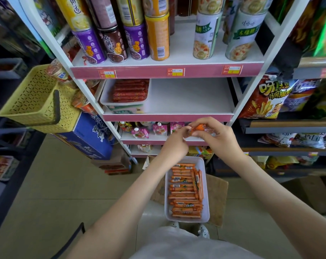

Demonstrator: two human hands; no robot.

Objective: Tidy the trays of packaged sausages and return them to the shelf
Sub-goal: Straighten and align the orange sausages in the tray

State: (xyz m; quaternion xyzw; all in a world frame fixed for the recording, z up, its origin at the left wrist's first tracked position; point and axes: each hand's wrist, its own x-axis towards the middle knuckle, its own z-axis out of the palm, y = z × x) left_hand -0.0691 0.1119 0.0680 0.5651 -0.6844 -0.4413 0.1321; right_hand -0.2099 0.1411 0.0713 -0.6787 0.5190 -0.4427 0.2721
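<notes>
A white tray (206, 186) holding several orange sausage packs (184, 191) sits low on a cardboard box in front of me. Above it, my left hand (174, 144) and my right hand (218, 139) together hold a small bunch of orange sausage packs (200, 128), fingers curled round it. On the middle shelf (186, 98), at its left, a second white tray (106, 96) carries red sausage packs (129, 90) in neat rows, stacked on another tray.
Tall cans (158, 36) fill the shelf above. Pink drink pouches (141, 131) stand on the shelf below. A yellow basket (33, 100) hangs at the left, above a blue carton (89, 135). Snack bags (266, 96) line the rack at right. The right part of the middle shelf is bare.
</notes>
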